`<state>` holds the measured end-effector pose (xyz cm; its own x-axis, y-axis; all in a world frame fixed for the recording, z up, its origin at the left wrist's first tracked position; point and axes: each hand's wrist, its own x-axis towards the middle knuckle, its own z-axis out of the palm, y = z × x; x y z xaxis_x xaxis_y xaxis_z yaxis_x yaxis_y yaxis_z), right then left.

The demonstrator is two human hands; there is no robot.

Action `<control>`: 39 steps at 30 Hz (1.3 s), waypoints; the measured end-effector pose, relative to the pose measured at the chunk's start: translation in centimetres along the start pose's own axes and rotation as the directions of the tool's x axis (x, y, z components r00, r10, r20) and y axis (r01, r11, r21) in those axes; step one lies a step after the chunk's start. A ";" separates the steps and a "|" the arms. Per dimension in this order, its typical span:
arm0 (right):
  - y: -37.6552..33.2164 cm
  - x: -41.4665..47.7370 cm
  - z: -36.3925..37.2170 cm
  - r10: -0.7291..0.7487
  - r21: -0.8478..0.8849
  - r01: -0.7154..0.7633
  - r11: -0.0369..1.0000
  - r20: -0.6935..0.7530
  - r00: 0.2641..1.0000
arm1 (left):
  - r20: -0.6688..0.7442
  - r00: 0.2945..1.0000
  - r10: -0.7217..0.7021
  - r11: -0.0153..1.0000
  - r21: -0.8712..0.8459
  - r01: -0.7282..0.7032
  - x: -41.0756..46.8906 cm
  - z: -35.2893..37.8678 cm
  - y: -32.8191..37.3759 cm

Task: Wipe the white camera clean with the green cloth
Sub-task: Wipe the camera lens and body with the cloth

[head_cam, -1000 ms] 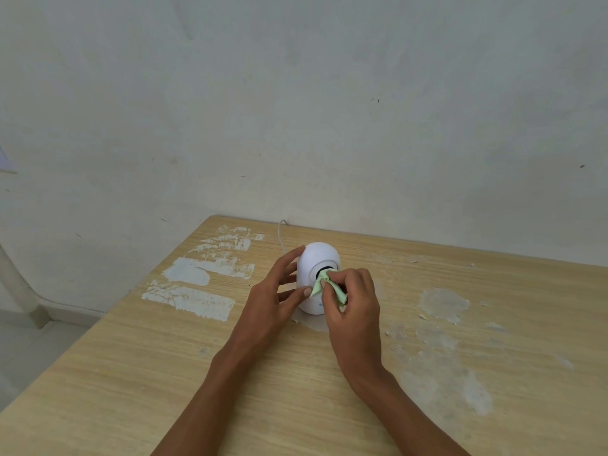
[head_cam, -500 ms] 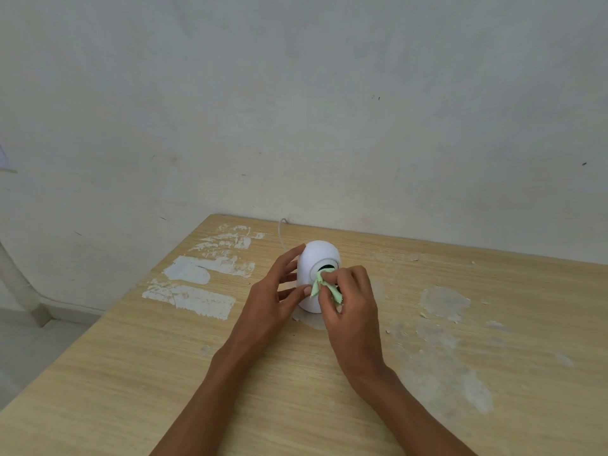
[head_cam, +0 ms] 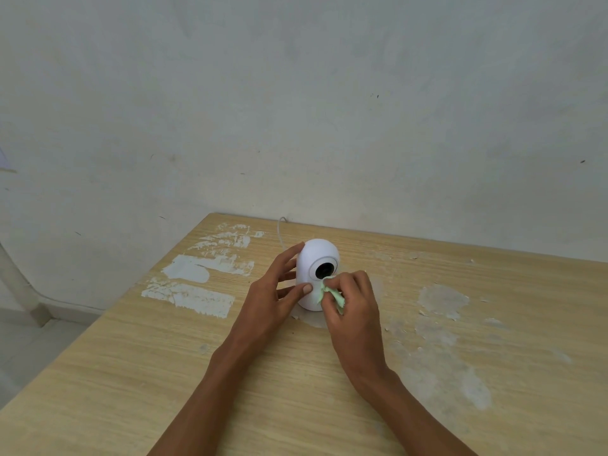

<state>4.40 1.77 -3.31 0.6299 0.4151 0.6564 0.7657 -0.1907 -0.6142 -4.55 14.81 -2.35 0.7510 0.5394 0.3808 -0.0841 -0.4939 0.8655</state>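
A white egg-shaped camera with a round black lens stands upright near the far edge of the wooden table. My left hand holds its left side, fingers along the back and thumb pressed on the lower front. My right hand pinches a small crumpled green cloth against the camera's front, just below the lens. The lens shows in full. The camera's right lower side is hidden behind my right hand and the cloth.
A thin white cable runs from behind the camera to the table's far edge at the wall. White paint patches mark the tabletop on the left, worn pale patches on the right. The table's left edge drops to the floor.
My right hand has slid the green cloth down and to the right off the lens, which is now uncovered. My left hand has stayed on the camera.
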 end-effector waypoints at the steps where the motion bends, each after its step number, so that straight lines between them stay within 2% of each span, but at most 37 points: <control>1: 0.1 0.1 -0.1 0.046 0.028 -0.045 0.999 -0.029 0.999 | 0.000 1.000 -0.002 1.000 -0.001 0.002 0.0 0.0 0.0; 4: -0.3 0.8 -0.4 0.058 0.073 -0.052 0.996 -0.086 0.995 | 0.001 1.000 -0.009 1.000 -0.001 0.009 0.1 0.1 -0.1; 7: -0.5 0.5 -0.2 0.011 0.047 -0.010 0.999 -0.023 1.000 | 0.001 1.000 -0.006 1.000 -0.002 0.006 0.1 0.1 0.0; 9: -0.2 0.3 -0.1 0.041 0.053 -0.041 0.998 0.001 0.999 | 0.000 1.000 -0.005 1.000 -0.007 0.005 0.1 0.1 0.0; 12: -0.3 0.7 -0.4 0.070 0.096 -0.064 0.993 -0.069 0.995 | 0.001 1.000 -0.011 1.000 -0.009 0.011 0.1 0.1 -0.1; 15: -1.1 1.2 -0.4 0.010 0.094 0.001 0.996 -0.109 0.994 | 0.001 1.000 -0.015 1.000 -0.009 0.015 0.1 0.1 -0.1; 21: -0.5 0.8 -0.6 -0.128 -0.045 0.128 0.991 -0.006 0.992 | -0.001 1.000 -0.011 1.000 -0.012 0.011 0.1 0.1 -0.1; 24: -0.1 0.8 -0.8 -0.084 -0.099 0.082 0.992 -0.017 0.996 | 0.002 1.000 -0.010 1.000 -0.010 0.010 0.1 0.1 0.0; 28: -0.9 1.2 -0.6 -0.104 -0.054 0.100 0.993 -0.067 0.992 | 0.001 1.000 -0.014 1.000 -0.017 0.014 0.0 0.1 0.0; 33: -0.7 0.7 -0.2 -0.169 -0.166 0.174 0.971 0.048 0.984 | 0.006 1.000 -0.008 1.000 -0.009 0.008 0.0 0.1 0.0; 35: 0.1 0.3 -0.2 -0.106 -0.152 0.111 0.982 0.043 0.993 | 0.002 1.000 -0.009 1.000 0.003 0.009 0.1 0.0 -0.1; 37: 0.6 0.2 -0.4 0.004 -0.075 -0.005 0.997 -0.016 1.000 | 0.001 1.000 -0.009 1.000 0.017 0.009 0.2 0.0 -0.2; 39: 0.6 0.5 -0.6 0.051 0.002 -0.051 0.999 -0.069 0.996 | -0.001 1.000 -0.016 1.000 0.013 0.016 0.2 0.0 -0.2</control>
<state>5.27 1.30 -3.03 0.6756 0.3428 0.6527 0.7323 -0.2095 -0.6480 -4.41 15.00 -2.48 0.7515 0.5482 0.3672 -0.0634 -0.4940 0.8671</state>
